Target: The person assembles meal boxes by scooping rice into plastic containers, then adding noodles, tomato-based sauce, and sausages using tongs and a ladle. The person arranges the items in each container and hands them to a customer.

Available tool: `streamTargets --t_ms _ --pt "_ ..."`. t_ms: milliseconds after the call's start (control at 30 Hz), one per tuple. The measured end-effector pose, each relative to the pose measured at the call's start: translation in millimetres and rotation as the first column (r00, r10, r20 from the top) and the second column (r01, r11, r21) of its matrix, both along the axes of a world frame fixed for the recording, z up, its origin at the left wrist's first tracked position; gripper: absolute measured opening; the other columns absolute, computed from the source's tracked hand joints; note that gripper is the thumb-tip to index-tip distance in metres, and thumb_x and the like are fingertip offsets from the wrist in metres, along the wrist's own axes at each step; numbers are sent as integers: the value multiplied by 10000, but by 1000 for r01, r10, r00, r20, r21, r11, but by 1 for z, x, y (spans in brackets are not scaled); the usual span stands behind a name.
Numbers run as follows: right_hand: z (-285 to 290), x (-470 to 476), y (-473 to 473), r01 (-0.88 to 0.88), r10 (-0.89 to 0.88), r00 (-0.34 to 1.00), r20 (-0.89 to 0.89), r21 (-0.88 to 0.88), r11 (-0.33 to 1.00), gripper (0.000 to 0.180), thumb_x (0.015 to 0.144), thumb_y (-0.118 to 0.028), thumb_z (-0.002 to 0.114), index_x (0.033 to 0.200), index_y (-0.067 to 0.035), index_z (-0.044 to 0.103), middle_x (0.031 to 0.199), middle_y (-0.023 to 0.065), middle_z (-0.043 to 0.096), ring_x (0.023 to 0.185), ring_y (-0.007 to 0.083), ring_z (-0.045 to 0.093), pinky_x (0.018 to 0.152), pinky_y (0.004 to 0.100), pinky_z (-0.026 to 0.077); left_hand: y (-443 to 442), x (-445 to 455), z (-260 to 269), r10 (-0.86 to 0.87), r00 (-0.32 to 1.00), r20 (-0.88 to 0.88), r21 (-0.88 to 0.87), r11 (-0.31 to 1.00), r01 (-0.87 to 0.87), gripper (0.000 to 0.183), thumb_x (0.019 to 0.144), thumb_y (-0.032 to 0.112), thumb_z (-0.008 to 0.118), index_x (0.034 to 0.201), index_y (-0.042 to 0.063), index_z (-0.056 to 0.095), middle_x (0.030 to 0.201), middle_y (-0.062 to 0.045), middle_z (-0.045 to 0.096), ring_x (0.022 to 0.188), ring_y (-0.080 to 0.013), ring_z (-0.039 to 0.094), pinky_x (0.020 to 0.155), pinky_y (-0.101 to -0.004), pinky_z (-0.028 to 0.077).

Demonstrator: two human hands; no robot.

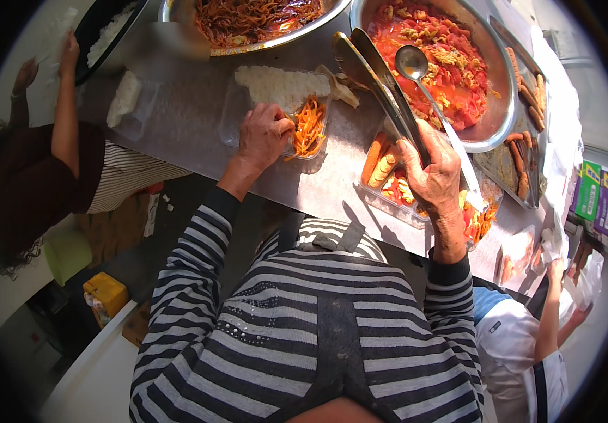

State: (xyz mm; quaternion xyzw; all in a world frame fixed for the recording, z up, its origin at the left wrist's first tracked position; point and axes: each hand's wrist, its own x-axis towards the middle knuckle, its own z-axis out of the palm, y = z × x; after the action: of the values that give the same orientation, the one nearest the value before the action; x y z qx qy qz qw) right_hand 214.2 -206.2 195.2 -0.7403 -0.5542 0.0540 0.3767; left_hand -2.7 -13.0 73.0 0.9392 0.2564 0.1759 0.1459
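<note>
My left hand [266, 132] is at a clear plastic meal box [232, 124], its fingertips at the edge of orange shredded vegetables [309, 127]; whether they pinch anything is hidden. White rice [283, 87] fills the box's far compartment. My right hand [433, 182] grips metal tongs [383, 87], which point up and left towards the steel basin [505, 106] of tomato and egg [441, 47]. A ladle [412, 62] lies over that basin, its pale handle passing beside my right hand. Below this hand, a filled box [370, 195] holds sausages [380, 161] and tomato with egg.
Another steel basin [283, 42] holds dark shredded food. Sausages lie on a metal tray [502, 164] at right. A rice-filled box [145, 108] sits at left, near a co-worker [66, 158]. Another person [515, 338] handles a plastic bag [584, 280] at right.
</note>
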Motion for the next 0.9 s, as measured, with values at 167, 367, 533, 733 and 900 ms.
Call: streamTargets --t_ms 167,367,533,733,900 --pt "3 1 11 24 -24 1000 9 -21 999 325 799 -119 684 1066 27 569 809 167 606 712 316 611 643 362 481 -1 10 -10 -32 988 154 -49 998 40 263 681 47 658 933 121 673 824 -19 595 820 -237 573 720 -372 459" --pt "52 29 16 156 -141 985 98 -158 975 271 864 -110 631 1105 11 602 871 149 667 774 170 656 671 292 494 21 -29 4 249 946 208 -196 958 -209 385 713 17 655 1092 82 630 997 -82 609 945 -274 565 814 -374 479" --pt "63 102 1 341 -138 865 483 -363 867 251 850 -212 615 891 25 541 814 258 601 784 443 582 680 463 470 65 -81 -40 517 853 64 -34 856 -516 313 817 80 615 1127 37 622 1056 -123 582 996 -304 556 849 -385 471" --pt "33 152 -24 514 -67 796 602 -613 600 339 854 -295 597 907 36 550 879 257 615 902 415 603 784 481 483 69 -83 -48 447 894 -35 -573 724 -385 330 858 30 543 1180 -15 596 1064 -168 590 965 -291 592 844 -343 462" --pt "1 139 -27 483 83 701 708 -557 676 311 812 -228 611 893 68 557 844 231 600 691 339 656 575 397 542 62 -81 -47 427 903 36 -588 740 -326 379 851 -3 530 1227 2 577 1029 -147 602 935 -247 598 827 -316 459"
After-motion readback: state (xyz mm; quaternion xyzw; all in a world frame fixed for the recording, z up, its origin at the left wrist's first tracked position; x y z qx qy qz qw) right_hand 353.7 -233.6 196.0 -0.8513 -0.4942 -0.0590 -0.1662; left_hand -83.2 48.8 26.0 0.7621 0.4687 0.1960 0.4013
